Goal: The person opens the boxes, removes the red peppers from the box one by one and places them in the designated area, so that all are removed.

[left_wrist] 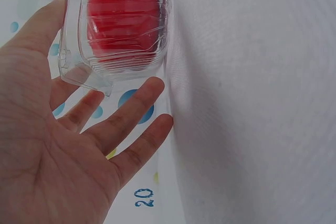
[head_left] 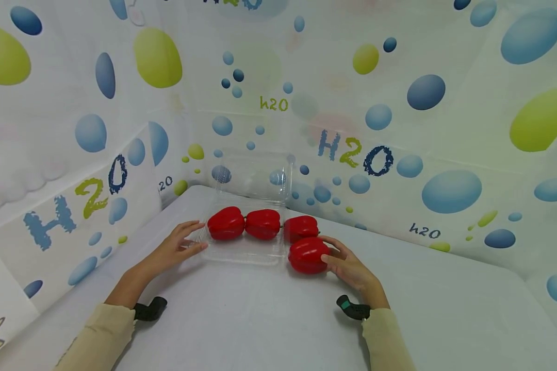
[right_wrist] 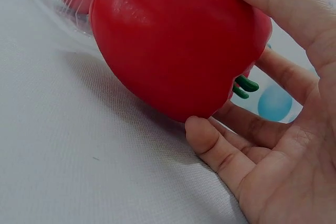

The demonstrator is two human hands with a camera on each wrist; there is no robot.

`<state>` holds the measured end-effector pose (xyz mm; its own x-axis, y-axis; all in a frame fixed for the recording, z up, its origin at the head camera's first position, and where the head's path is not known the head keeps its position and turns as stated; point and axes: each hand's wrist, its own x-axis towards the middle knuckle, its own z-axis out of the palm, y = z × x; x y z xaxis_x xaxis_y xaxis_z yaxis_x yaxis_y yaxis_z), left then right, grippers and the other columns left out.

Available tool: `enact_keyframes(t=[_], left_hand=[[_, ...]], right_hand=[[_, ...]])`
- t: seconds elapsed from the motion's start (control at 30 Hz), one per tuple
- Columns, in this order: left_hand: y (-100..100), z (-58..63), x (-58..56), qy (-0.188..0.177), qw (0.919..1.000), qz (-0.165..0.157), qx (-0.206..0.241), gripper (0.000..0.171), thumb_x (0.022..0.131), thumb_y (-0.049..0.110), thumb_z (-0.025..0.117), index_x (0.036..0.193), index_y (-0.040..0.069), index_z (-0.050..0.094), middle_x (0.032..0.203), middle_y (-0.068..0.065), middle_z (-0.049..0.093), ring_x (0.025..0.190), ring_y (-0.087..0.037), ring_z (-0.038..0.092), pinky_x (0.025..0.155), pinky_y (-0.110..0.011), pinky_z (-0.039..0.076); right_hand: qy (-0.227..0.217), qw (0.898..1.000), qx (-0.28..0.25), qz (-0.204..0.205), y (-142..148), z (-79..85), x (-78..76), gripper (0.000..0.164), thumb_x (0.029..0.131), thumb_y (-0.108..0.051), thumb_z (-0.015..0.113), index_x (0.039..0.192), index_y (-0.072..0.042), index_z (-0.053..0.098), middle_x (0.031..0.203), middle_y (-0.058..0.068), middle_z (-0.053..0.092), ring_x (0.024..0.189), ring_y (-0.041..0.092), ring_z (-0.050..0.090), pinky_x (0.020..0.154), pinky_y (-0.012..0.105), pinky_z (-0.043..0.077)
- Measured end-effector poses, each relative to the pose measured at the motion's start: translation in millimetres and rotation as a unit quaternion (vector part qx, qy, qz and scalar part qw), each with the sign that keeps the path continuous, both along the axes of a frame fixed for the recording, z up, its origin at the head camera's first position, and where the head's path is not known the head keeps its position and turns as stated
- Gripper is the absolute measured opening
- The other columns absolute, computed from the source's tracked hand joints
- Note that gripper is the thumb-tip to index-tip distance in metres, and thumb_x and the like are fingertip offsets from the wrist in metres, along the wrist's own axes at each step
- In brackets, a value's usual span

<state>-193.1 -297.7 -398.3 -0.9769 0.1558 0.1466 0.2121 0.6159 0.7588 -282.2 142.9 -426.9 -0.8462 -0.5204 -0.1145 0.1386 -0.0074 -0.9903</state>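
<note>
While a red pepper [head_left: 306, 256] is being held by the right hand [head_left: 350, 269], it is being seen just outside the near right corner of a clear container [head_left: 241, 251]; whether its weight is being borne by the white tabletop [head_left: 241, 314] cannot be told. Step in hand, as judged: a single pepper is being handled. Next move, as judged: a sure grip, and clearance from the container wall, are being called for. Right hand: thumb and fingers are being curved round the pepper's right end. Left hand [head_left: 178, 245]: fingers are being spread, nothing is being gripped; contact with the container's left end cannot be confirmed. Left pepper [head_left: 225, 223] and middle pepper [head_left: 263, 224]: being contained in the base. Rear pepper [head_left: 299, 227]: being partly hidden by the held one, right of the container. Lid [head_left: 252, 176]: being shown raised, behind.
</note>
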Motion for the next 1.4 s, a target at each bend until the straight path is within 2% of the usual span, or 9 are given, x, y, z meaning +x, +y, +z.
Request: enact_keyframes(t=[0.27, 0.47, 0.83, 1.1, 1.4], left_hand=[[0.0, -0.6, 0.3, 0.003, 1.0000, -0.001, 0.000, 0.066, 0.095, 0.028, 0.062, 0.149, 0.003, 0.033, 0.152, -0.028, 0.021, 0.120, -0.051, 0.051, 0.096, -0.058, 0.047], [0.4, 0.2, 0.1, 0.000, 1.0000, 0.000, -0.003, 0.067, 0.095, 0.030, 0.062, 0.150, 0.004, 0.032, 0.152, -0.027, 0.021, 0.121, -0.050, 0.051, 0.097, -0.058, 0.047], [-0.4, -0.1, 0.0, 0.003, 1.0000, 0.000, -0.004, 0.067, 0.096, 0.029, 0.062, 0.149, 0.003, 0.032, 0.152, -0.027, 0.021, 0.120, -0.050, 0.051, 0.096, -0.059, 0.047], [-1.0, -0.6, -0.4, 0.003, 1.0000, -0.001, -0.002, 0.067, 0.095, 0.028, 0.063, 0.149, 0.003, 0.033, 0.152, -0.027, 0.022, 0.121, -0.050, 0.051, 0.096, -0.058, 0.048], [-0.9, -0.1, -0.3, 0.000, 1.0000, -0.002, -0.002, 0.067, 0.095, 0.029, 0.063, 0.149, 0.003, 0.032, 0.152, -0.027, 0.022, 0.121, -0.050, 0.051, 0.096, -0.058, 0.047]], right_hand=[[0.012, 0.999, 0.027, 0.011, 0.0, -0.6, -2.6, 0.060, 0.095, -0.012, 0.062, 0.148, -0.010, 0.035, 0.149, 0.019, 0.036, 0.109, 0.020, 0.053, 0.080, 0.025, 0.054], [0.007, 0.999, 0.044, -0.003, -1.4, 0.7, -1.6, 0.060, 0.093, -0.014, 0.064, 0.147, -0.010, 0.037, 0.149, 0.019, 0.036, 0.109, 0.021, 0.054, 0.080, 0.025, 0.054], [0.009, 1.000, 0.019, 0.002, -1.4, 3.0, -0.4, 0.058, 0.095, -0.016, 0.062, 0.147, -0.007, 0.036, 0.147, 0.018, 0.038, 0.103, 0.019, 0.058, 0.079, 0.025, 0.055], [0.041, 0.999, 0.022, 0.005, 0.2, 8.8, -0.5, 0.057, 0.097, -0.017, 0.059, 0.147, -0.004, 0.034, 0.142, 0.017, 0.045, 0.107, 0.019, 0.059, 0.079, 0.026, 0.055], [0.076, 0.997, 0.033, 0.010, 0.6, 16.3, -0.2, 0.057, 0.097, -0.019, 0.058, 0.147, -0.004, 0.035, 0.148, 0.024, 0.039, 0.116, 0.020, 0.054, 0.087, 0.030, 0.053]])
